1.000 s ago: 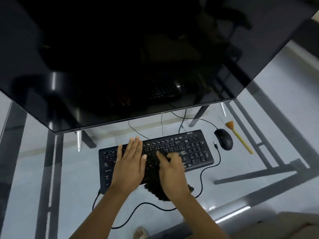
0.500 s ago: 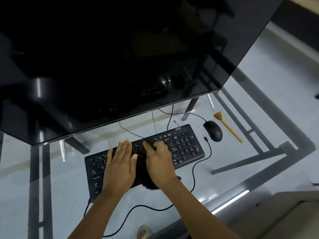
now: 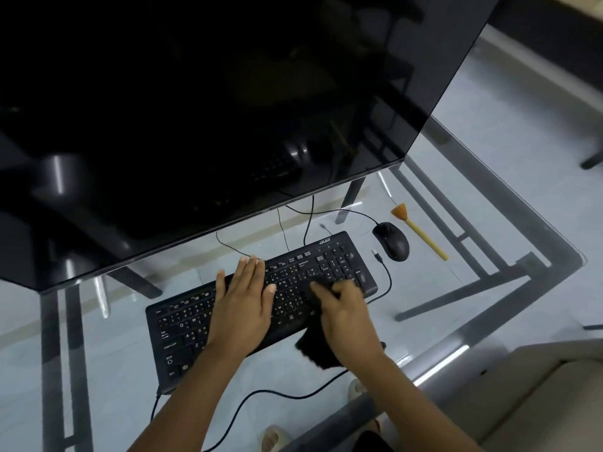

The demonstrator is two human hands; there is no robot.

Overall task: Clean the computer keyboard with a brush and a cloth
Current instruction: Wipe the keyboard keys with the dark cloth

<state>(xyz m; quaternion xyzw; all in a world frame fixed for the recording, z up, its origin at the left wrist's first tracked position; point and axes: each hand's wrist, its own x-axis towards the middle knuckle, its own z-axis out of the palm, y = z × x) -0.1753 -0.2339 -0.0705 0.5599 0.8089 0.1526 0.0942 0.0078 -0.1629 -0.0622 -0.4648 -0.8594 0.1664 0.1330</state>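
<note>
On the glass desk [image 3: 489,177], seen from the head cam (only view), the black keyboard [image 3: 182,327] lies diagonally below the dark monitor [image 3: 195,109], its long axis running from near-left up to far-right. The left hand [image 3: 243,301] is laid flat, fingers spread, on the mid keys, apparently steadying the board. The right hand [image 3: 346,318] is closed on a dark cloth [image 3: 315,352], pressed onto keys just left of the numpad; the cloth's tail hangs off the near edge. Right hand is blurred, so a wiping stroke is judged to be under way. Uncleaned keys prob. lie both ways along the long axis; numpad end is nearest the right hand, w/ the left side blocked by the left hand. The brush [image 3: 419,231] lies unused beyond the mouse [image 3: 391,241], well apart, on the right hand's side.
</note>
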